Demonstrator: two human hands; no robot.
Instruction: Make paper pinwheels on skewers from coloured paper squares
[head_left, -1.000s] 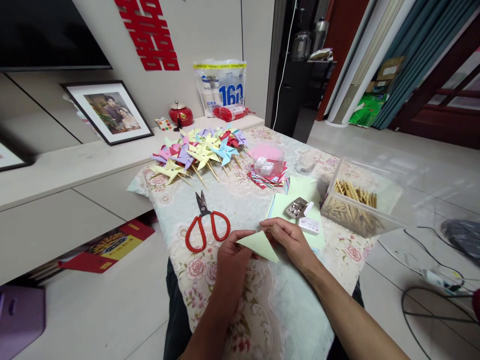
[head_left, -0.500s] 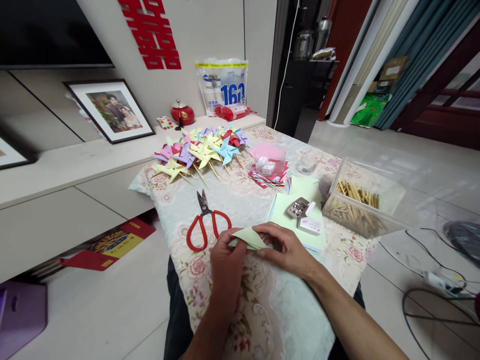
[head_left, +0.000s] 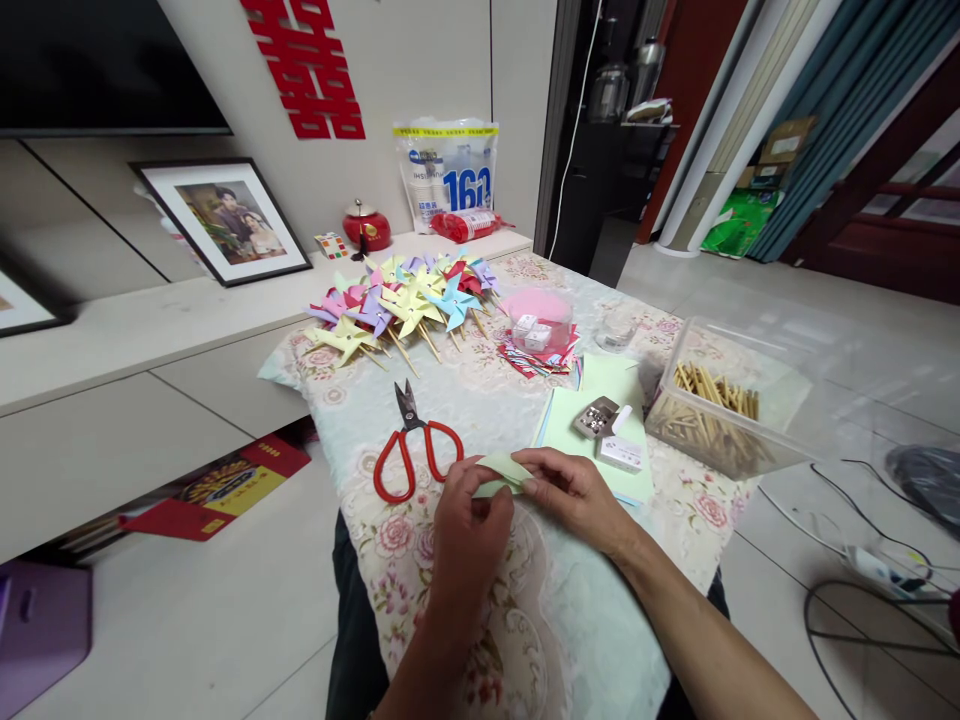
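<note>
A pale green sheet of paper (head_left: 504, 466), bent over on itself, is held up between my two hands above the table. My left hand (head_left: 474, 520) is closed on its left side, thumb and fingers curled around the near edge. On the right side, my right hand (head_left: 570, 492) pinches the paper between thumb and fingers. Red-handled scissors (head_left: 409, 440) lie just left of my left hand, blades pointing away. Beyond my right hand rests a stack of green paper (head_left: 559, 425), with a small open box of metal pins (head_left: 598, 417) and a white box (head_left: 619, 453) on top.
Several paper pinwheels (head_left: 409, 300) on sticks lie at the back left of the table. A clear bin of wooden sticks (head_left: 716, 400) stands at the right edge. Colored paper pieces (head_left: 536, 358) lie under a clear container with a pink lid (head_left: 538, 305).
Both hands have shifted slightly to the right. My left thumb and fingers have moved along the green paper, which is bent over more tightly now. Everything else stays put.
</note>
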